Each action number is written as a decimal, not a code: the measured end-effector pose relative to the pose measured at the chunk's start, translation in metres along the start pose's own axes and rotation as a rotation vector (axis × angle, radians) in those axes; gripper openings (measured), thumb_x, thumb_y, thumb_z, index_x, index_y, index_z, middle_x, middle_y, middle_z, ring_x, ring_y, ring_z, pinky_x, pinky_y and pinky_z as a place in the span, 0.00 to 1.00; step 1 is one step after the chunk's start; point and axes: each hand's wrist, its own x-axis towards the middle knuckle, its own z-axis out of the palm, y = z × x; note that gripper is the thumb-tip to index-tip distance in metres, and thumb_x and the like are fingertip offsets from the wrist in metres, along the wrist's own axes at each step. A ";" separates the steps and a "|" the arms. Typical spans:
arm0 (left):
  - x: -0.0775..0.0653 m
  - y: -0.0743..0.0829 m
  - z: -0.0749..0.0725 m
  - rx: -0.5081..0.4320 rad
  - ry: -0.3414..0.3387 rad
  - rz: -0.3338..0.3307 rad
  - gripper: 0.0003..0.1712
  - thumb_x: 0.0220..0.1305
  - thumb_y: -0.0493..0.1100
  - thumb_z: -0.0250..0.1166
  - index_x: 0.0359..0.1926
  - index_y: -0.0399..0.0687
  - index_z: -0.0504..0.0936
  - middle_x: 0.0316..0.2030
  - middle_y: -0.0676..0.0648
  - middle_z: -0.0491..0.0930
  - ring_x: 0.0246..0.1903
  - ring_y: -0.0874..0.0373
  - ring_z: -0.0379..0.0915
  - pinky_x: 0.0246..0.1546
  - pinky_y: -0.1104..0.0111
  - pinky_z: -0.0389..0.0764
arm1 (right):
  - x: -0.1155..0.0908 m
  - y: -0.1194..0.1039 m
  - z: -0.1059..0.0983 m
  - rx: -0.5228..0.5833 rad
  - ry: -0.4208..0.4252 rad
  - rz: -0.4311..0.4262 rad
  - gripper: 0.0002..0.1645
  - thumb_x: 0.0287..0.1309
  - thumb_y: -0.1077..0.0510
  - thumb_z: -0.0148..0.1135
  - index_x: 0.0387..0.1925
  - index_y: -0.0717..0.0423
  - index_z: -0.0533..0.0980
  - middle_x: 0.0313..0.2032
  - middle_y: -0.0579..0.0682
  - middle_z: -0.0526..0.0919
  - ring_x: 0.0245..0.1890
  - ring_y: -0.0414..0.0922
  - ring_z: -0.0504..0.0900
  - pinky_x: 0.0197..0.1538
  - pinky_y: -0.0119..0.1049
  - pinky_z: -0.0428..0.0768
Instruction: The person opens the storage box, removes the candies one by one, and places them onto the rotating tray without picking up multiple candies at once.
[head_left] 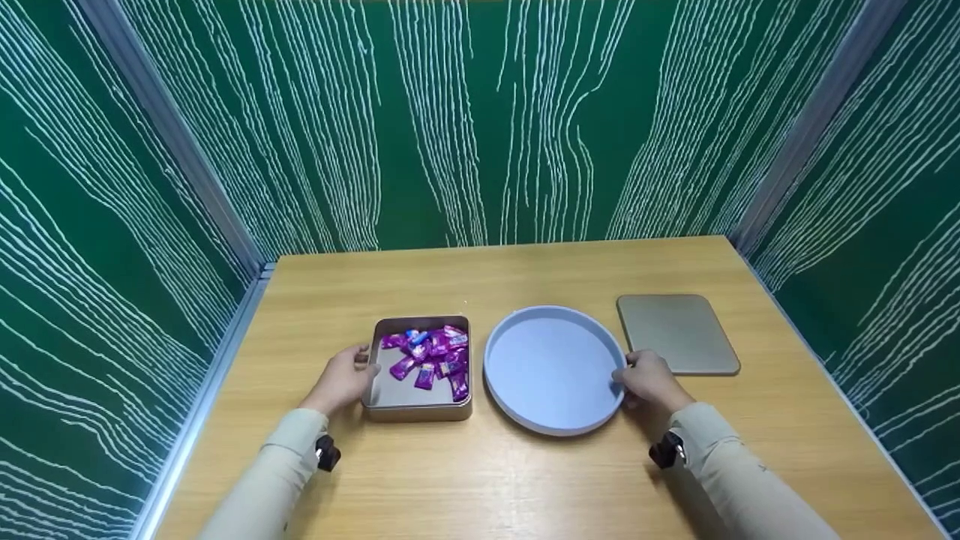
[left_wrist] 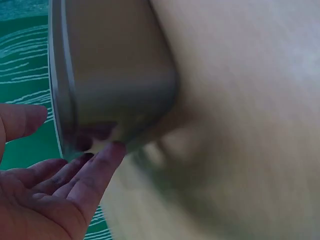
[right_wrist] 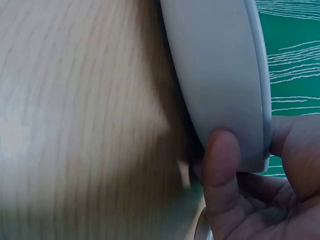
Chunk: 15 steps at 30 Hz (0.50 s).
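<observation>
A square metal tin (head_left: 420, 413) on the table holds several purple-wrapped candies (head_left: 425, 375), with a blue one among them. At its left side is my left hand (head_left: 346, 379). In the left wrist view, the hand's fingers (left_wrist: 95, 177) extend against or very near the tin's outer wall (left_wrist: 120, 65), with the thumb apart from it. To the tin's right sits a round, shallow, pale blue-grey tray (head_left: 555, 367). My right hand (head_left: 651, 381) pinches the tray's right rim, its thumb over the edge and a finger (right_wrist: 222, 160) against the outer wall.
A flat square metal lid (head_left: 679, 334) lies behind the right hand, to the right of the tray. The wooden table (head_left: 495, 487) meets green walls (head_left: 435, 135) with white lines at its back and sides.
</observation>
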 end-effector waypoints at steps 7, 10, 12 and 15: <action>0.014 0.017 -0.010 0.086 0.037 0.073 0.36 0.76 0.40 0.64 0.77 0.27 0.66 0.75 0.25 0.70 0.75 0.29 0.67 0.77 0.43 0.70 | 0.002 0.002 0.002 -0.003 0.022 -0.003 0.23 0.64 0.66 0.61 0.55 0.82 0.77 0.25 0.59 0.86 0.15 0.42 0.81 0.21 0.37 0.86; 0.018 0.028 -0.012 0.108 0.026 0.095 0.35 0.76 0.40 0.66 0.77 0.32 0.68 0.75 0.29 0.71 0.76 0.32 0.68 0.76 0.44 0.72 | 0.001 0.002 0.002 0.000 0.025 -0.006 0.23 0.64 0.66 0.61 0.55 0.82 0.77 0.25 0.59 0.87 0.15 0.42 0.82 0.21 0.37 0.86; 0.020 0.037 -0.013 0.124 0.012 0.105 0.34 0.76 0.41 0.68 0.77 0.35 0.70 0.75 0.31 0.73 0.75 0.33 0.70 0.74 0.44 0.74 | 0.001 0.002 0.003 0.002 0.029 -0.002 0.23 0.64 0.66 0.62 0.54 0.82 0.78 0.25 0.59 0.87 0.15 0.42 0.82 0.21 0.37 0.86; 0.024 0.048 -0.014 0.157 -0.016 0.141 0.34 0.74 0.42 0.70 0.75 0.37 0.74 0.73 0.33 0.76 0.73 0.34 0.72 0.74 0.45 0.75 | 0.001 0.002 0.004 0.005 0.038 0.004 0.22 0.64 0.66 0.62 0.54 0.81 0.78 0.26 0.59 0.87 0.15 0.42 0.82 0.21 0.37 0.86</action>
